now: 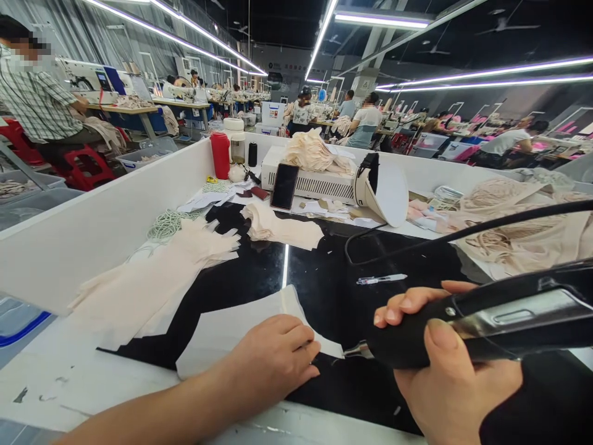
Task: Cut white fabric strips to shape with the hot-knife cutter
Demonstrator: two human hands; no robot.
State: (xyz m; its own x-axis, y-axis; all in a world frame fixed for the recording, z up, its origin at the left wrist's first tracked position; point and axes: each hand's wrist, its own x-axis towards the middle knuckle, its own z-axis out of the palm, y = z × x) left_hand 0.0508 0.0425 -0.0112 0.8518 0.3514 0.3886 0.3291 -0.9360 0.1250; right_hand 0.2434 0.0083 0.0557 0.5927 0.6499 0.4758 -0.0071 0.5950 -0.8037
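Note:
My right hand (445,377) grips the black handle of a corded hand tool (500,318), thumb on top, its metal tip (354,351) low over the black table mat (324,290). My left hand (273,358) is closed and presses down a white fabric piece (241,324) just left of that tip. The tool's black cable (463,235) arcs up and off to the right.
Cream fabric pieces (176,266) lie at left, another (282,228) behind. A pen (380,279), a phone (284,185) leaning on a white machine (315,182), a red bottle (220,154) and a white low wall (92,228) surround the table. People sit at sewing stations beyond.

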